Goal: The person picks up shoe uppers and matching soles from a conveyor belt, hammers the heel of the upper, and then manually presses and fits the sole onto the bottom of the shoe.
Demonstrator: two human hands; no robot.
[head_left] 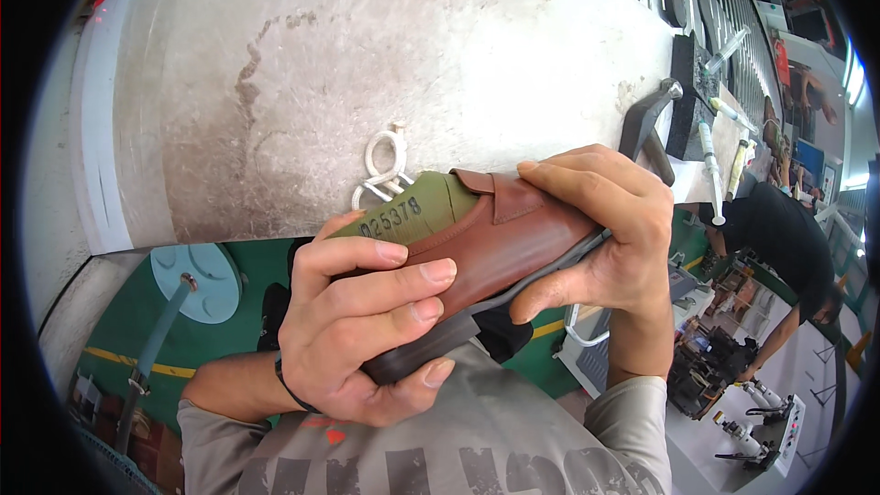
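Fingers of both hands wrap one brown leather shoe, held sideways above the person's lap: the left hand clamps the heel, the right hand pinches the toe, seemingly to steady the dark sole. One white lace trails onto the grey workbench; one hammer lies nearby.

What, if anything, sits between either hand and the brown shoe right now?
Nothing visible does. The left hand wraps the heel end of the brown shoe, fingers on the upper and the dark sole. The right hand clasps the other end, thumb under the sole edge. The white lace lies behind, clear of both grips.
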